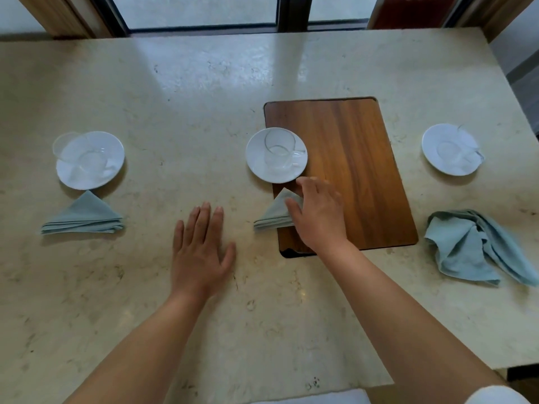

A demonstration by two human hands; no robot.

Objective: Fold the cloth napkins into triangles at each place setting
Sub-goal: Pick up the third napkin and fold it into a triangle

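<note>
Nearest the camera, two bare forearms reached out over the pale stone bench (262, 316). The left grip (201, 249) lay released, palm down and fingers straight, flat on the bare stone just left of the middle setting. It held nothing and probably only steadied the person.

A little farther on, the right grip (318, 214) grasped the middle napkin (274, 212). Its thumb lay on the upper face and its fingers curled over the peak and right side. This napkin was already a layered triangle, its long edge toward the person. It straddled the left edge of the wooden board (350, 156) inset in the bench, just below the middle saucer (256, 167). The hold looked like a last nudge to square it under the saucer.

At about the same depth, the left napkin (84, 214) sat finished as a neat triangle, peak aimed at the left saucer (67, 173). The right napkin (466, 246) lay crumpled and unfolded below the right saucer (431, 144), plainly the one remaining.

Beyond the napkins, each saucer carried a clear glass cup (280, 147), which marked the three places. So two settings of three seemed done.

Farthest off, a dark-framed window (204, 10) ran along the bench's back edge.
</note>
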